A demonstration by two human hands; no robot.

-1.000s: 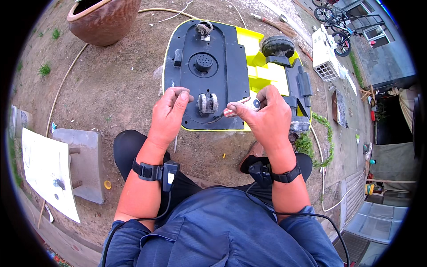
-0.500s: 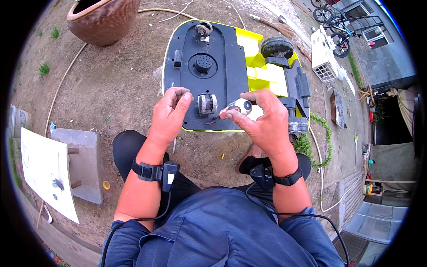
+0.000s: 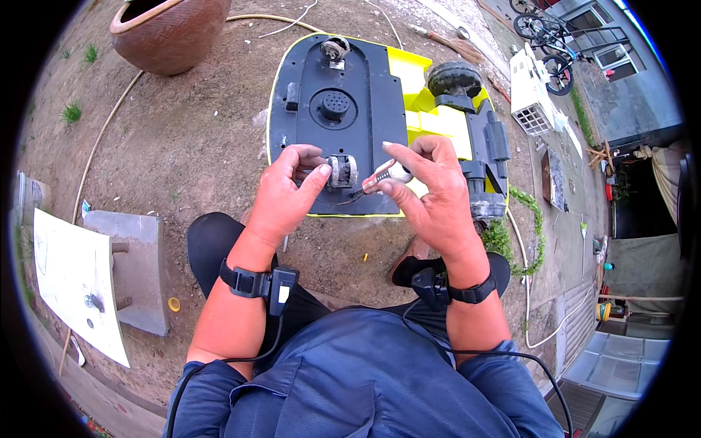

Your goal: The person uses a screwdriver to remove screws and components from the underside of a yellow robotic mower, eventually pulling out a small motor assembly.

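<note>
A yellow ride-on toy vehicle lies with its black underside (image 3: 365, 80) facing up. Near its front edge is a dirt-caked caster wheel (image 3: 342, 171). My left hand (image 3: 288, 186) is at the caster's left side, thumb and fingers apart, fingertips touching or almost touching it. Between thumb and fingers, my right hand (image 3: 434, 182) grips a screwdriver (image 3: 381, 175) with a white and red handle. Its dark shaft slants down to the left, toward the caster's base. The tip's contact is too small to make out.
A second caster (image 3: 335, 49) and two black wheels (image 3: 454, 79) sit on the vehicle. A large clay pot (image 3: 171, 33) stands far left. At left is a white board (image 3: 77, 285) against a grey slab. A hose (image 3: 109, 120) crosses the dirt; a straw broom (image 3: 456, 50) lies far right.
My left hand has moved right, up to the caster. The screwdriver has tilted in my right hand, its star-marked end now hidden behind the fingers.
</note>
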